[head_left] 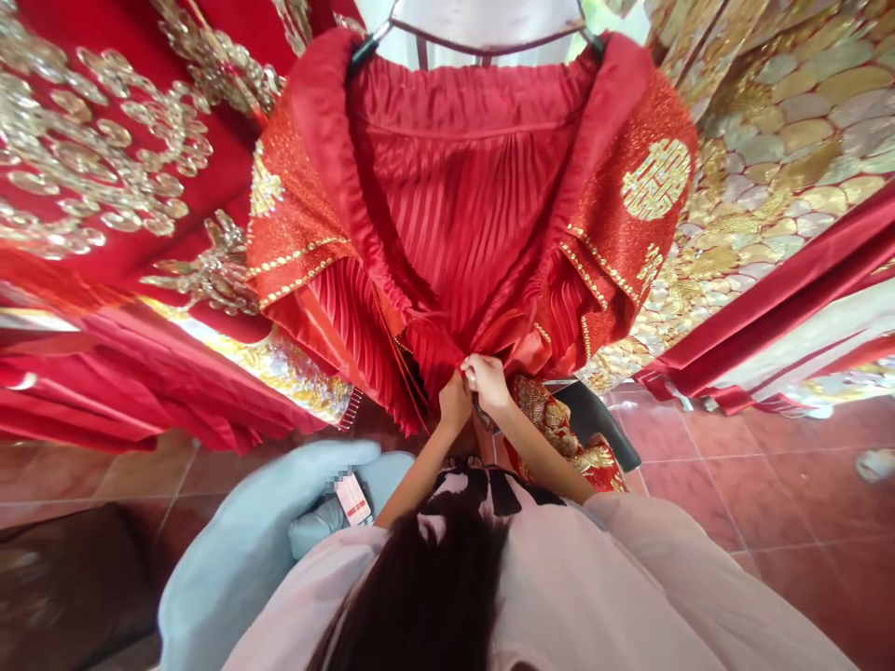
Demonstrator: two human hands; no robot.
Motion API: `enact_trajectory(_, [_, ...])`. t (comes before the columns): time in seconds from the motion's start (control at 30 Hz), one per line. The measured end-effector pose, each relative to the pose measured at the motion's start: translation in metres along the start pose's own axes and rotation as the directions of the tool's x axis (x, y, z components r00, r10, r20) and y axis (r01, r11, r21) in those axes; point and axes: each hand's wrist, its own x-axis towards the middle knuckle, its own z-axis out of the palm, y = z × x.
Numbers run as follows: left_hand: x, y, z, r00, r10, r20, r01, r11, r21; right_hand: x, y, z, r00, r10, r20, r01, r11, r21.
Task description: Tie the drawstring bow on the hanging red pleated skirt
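Note:
A red pleated skirt [458, 205] with glittery panels, gold trim and gold emblems hangs in front of me, its gathered waistband stretched wide. Clips of a hanger [482, 50] grip the band at both upper sides. At the low front of the band, my left hand [455, 403] is closed on the red fabric. Right beside it, my right hand [488, 380] pinches the same gathered spot, fingers curled. Whatever small fastening may lie between the fingertips is hidden. Thin red cords [402, 368] dangle left of my hands.
Beaded red cloth [90, 140] hangs at left, gold sequinned cloth [783, 168] at right. Below are a light-blue chair [210, 559] with a phone [351, 499] on it, gold-embroidered red fabric [559, 429], a black object [605, 424] and a tiled floor [741, 475].

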Motion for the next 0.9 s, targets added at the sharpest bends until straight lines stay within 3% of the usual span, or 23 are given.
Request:
enact_trajectory(0.17, [0.004, 0.003, -0.011, 1.0, 0.004, -0.007, -0.003, 0.998, 0.064, 0.001, -0.043, 0.025, 0.989, -0.145, 0.016, 0.142, 0.983, 0.112])
enact_trajectory(0.33, [0.003, 0.001, -0.017, 1.0, 0.018, -0.017, -0.017, 0.996, 0.091, -0.004, -0.041, 0.028, 0.978, -0.206, 0.023, 0.201, 0.97, 0.136])
enact_trajectory(0.53, [-0.003, -0.002, -0.007, 0.999, 0.038, -0.04, -0.033, 0.994, 0.103, -0.002, -0.034, 0.03, 0.974, -0.225, 0.006, 0.222, 0.964, 0.144])
enact_trajectory(0.7, [-0.002, -0.003, -0.008, 0.998, 0.043, -0.047, -0.038, 0.994, 0.106, 0.0, -0.062, 0.045, 0.978, -0.203, -0.052, 0.209, 0.964, 0.167])
enact_trajectory(0.9, [0.001, -0.004, -0.018, 0.999, 0.017, -0.043, -0.013, 0.996, 0.088, -0.024, -0.09, 0.058, 0.933, -0.357, 0.036, 0.35, 0.927, 0.133])
